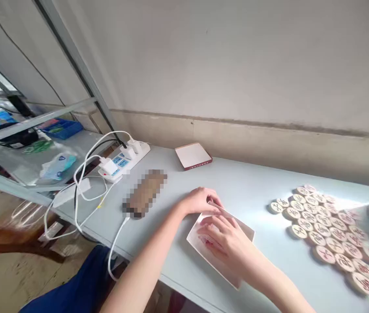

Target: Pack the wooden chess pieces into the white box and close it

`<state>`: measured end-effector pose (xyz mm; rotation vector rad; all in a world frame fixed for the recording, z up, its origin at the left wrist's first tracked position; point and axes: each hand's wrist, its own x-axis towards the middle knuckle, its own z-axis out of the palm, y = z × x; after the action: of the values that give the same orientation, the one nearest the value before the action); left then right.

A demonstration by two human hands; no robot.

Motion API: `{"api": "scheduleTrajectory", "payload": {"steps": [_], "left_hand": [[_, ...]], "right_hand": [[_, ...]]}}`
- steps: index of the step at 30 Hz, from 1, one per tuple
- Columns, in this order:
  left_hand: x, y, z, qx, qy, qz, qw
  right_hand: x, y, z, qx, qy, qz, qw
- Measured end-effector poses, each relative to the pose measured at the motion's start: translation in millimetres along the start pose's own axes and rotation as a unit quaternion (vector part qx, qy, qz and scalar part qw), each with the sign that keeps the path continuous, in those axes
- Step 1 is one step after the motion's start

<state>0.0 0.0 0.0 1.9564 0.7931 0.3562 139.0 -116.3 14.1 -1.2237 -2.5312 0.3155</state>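
Observation:
A shallow white cardboard box (219, 266) stands open near the table's front edge. My left hand (202, 201) grips its far left rim, fingers bent over the edge. Inside the box reaches my right hand (222, 234), its fingers curled and pressed together. Under them shows a pale, blurred Chinese chess piece (206, 240) with red markings, partly hidden by the fingers. To the right, several round wooden Chinese chess pieces (321, 228) lie face up in close rows, bearing red or black characters.
A box lid (193, 156) with a dark red side lies near the wall. At the left are a white power strip (129, 161) with plugs and cables, and a blurred-out brown object (147, 193) with a white cable. A metal frame post (80, 74) rises beyond them.

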Motion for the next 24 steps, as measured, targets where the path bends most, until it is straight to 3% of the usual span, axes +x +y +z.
{"api": "scheduleTrajectory", "payload": {"steps": [11,16,24], "left_hand": [[-1.0,0.1,-4.7,-0.034,0.026,-0.010,0.999],[-1.3,1.7,-5.9,-0.025,0.021,-0.015,0.999],[-0.3,1.3,-5.6,-0.035,0.026,-0.017,0.999]], "right_hand": [[-15.0,26.8,15.8,-0.052,0.062,0.101,0.992],[-17.6,32.3,11.6,-0.072,0.035,0.156,0.985],[-23.5,29.7,0.9,0.035,0.017,0.148,0.988]]}}
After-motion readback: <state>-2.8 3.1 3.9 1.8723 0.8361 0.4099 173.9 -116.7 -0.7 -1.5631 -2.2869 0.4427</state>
